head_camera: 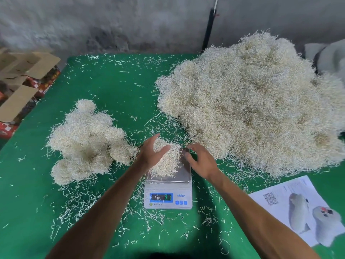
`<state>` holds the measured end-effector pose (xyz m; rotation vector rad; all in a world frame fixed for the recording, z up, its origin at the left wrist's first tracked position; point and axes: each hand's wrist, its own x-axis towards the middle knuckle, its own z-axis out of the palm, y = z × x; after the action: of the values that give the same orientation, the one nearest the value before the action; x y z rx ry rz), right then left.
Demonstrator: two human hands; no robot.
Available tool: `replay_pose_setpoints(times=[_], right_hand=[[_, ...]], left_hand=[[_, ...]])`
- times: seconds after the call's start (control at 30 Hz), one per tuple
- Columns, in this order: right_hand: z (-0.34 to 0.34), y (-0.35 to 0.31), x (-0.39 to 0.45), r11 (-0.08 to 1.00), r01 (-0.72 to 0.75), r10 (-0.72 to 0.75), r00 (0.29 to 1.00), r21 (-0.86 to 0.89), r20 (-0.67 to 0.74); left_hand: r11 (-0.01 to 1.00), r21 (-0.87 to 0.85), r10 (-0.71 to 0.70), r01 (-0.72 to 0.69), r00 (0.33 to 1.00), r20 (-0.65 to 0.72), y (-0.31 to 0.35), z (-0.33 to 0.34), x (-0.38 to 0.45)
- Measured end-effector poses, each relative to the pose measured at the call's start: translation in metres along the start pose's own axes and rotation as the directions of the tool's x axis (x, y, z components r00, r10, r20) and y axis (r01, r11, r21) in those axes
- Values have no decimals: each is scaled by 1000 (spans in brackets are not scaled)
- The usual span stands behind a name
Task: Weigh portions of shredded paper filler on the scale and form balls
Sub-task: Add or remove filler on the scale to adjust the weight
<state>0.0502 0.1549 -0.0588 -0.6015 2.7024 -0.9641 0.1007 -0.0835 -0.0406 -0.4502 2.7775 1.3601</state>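
A white digital scale (168, 200) stands on the green table, its display lit. A small portion of shredded paper (165, 161) lies on the scale's steel pan. My left hand (152, 151) rests against the portion's left side with fingers spread and relaxed. My right hand (200, 161) hovers just right of the portion over the pan's right edge, fingers loosely bent, holding nothing. A big heap of loose shredded paper (252, 107) fills the table's right side. Several formed paper balls (87, 141) are piled to the left of the scale.
Loose paper strands are scattered over the green tablecloth (119, 86). A printed sheet with pictures (302, 210) lies at the front right. Cardboard boxes (22, 81) sit beyond the table's left edge. A grey wall stands behind the table.
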Motion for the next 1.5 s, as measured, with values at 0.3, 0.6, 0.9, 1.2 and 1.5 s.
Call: replay_pose_setpoints(times=[0.3,0.6,0.9,1.2,1.5], right_hand=[[-15,31,-1,1000,-22,22,999,-11,-26],[-23,58,44,890,-370,342,928,-264,-149],[-40,79,36,965,-222,187,956,-139,-225],[-90,48,19,997,42,-18,938,61,-347],[-86,27,8,995,7,16,974,102,-226]], left_hand=[[982,187,6,-29,992,123,10,31,11],[959,284,16,19,992,-122,37,36,13],[979,136,173,-154,974,-144,68,59,28],[961,-181,223,-209,973,58,111,78,40],[941,-324,130,-95,987,90,121,69,43]])
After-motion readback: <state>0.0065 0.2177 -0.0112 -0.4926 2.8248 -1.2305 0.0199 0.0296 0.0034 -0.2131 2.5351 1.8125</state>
